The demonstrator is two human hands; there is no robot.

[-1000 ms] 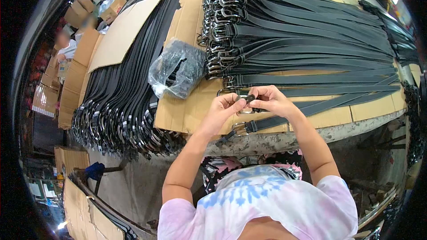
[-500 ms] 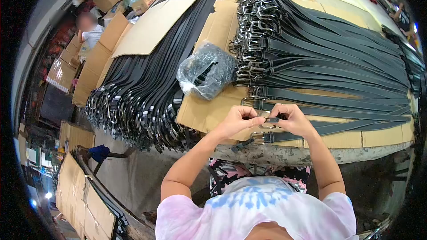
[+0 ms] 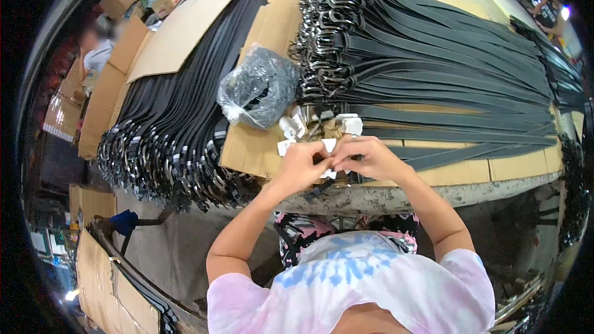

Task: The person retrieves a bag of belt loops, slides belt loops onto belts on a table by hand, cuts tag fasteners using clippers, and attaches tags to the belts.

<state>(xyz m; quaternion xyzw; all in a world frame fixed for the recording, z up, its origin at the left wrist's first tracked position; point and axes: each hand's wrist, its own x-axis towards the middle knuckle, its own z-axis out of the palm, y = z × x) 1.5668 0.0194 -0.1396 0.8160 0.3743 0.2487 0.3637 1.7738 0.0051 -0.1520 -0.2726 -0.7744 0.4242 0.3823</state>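
Above the flat tan cardboard sheet (image 3: 247, 153), the left hand (image 3: 303, 164) and right hand (image 3: 371, 158) meet, fingers pinched, contents hidden, beside irregular white pieces (image 3: 352, 125), apparently paper, and flat black belts (image 3: 433, 117).

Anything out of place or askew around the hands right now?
Yes: white pieces lie scattered near the left hand and right hand, standing out against the dark belts; I can't tell what they are. The nearest belt also slants, converging with its neighbours toward the right. No damage is clear.
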